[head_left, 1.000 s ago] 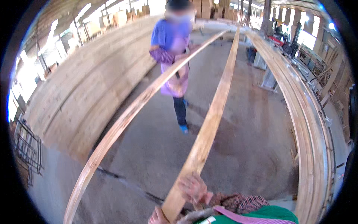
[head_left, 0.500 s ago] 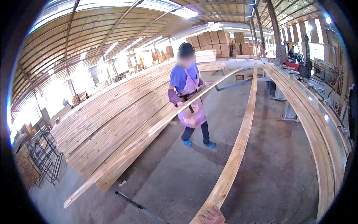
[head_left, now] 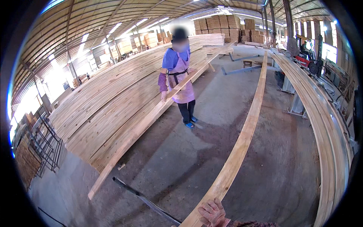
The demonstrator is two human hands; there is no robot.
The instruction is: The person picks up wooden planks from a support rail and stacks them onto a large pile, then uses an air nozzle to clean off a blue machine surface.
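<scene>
Where it meets the lower edge, the long pale wooden plank (head_left: 242,143) is gripped by one hand (head_left: 212,212); which hand cannot be told.

Only 1 view is given: the left of 2 fisheye cameras worn side by side on the person's head. It looks forward and slightly down, along a long wooden plank (head_left: 242,140) that runs from 6 o'clock up toward 1 o'clock. The wearer's hand (head_left: 212,212) shows only at the bottom edge, close under the lens. A co-worker (head_left: 177,72) stands well off at 12 o'clock, with a plank stack (head_left: 102,102) at 10 o'clock and a plank-laden rack (head_left: 325,125) at 3 o'clock. Straight edges bow toward the dark circular rim. No second view shares the scene.
</scene>
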